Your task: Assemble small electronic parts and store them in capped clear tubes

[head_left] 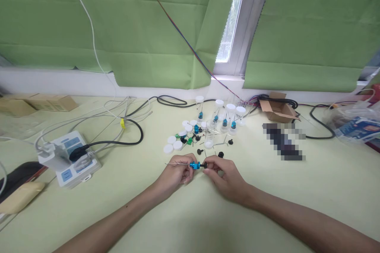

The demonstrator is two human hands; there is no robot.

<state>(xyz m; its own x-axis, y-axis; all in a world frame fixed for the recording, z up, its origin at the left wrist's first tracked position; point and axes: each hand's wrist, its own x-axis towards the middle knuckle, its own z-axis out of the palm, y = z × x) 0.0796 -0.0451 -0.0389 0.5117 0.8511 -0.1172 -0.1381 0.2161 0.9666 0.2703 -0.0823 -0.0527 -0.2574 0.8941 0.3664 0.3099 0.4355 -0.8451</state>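
Apparently the work is more than half way, if I judge by what lies on the desk [166,217]. At the left of the frame there is a power strip [63,160] with plugs, which seems to take no part. Left of the centre, several loose white caps [171,140] lie flat, so these lids are not yet used. Below them is the left hand [178,172], whose fingers are curled and grasping a blue piece [194,165], just below the centre of the frame; a thin metal rod [172,163] points from it toward the left. Behind this hand, small green parts [189,141] lie among dark ones, also waiting, I think. At the right end of the blue piece sits a black screw [204,165], and the fingers of the right hand [224,176] pinch its head, so this joining looks nearly done, though I cannot tell whether it is tight. Above, a clear container [209,136] shows no blue part inside; probably it remains to be filled. Slightly right of the centre, four capped containers [233,123] stand with a blue part in each, and these look finished. Farther right, an open carton [277,110] shows no visible role.
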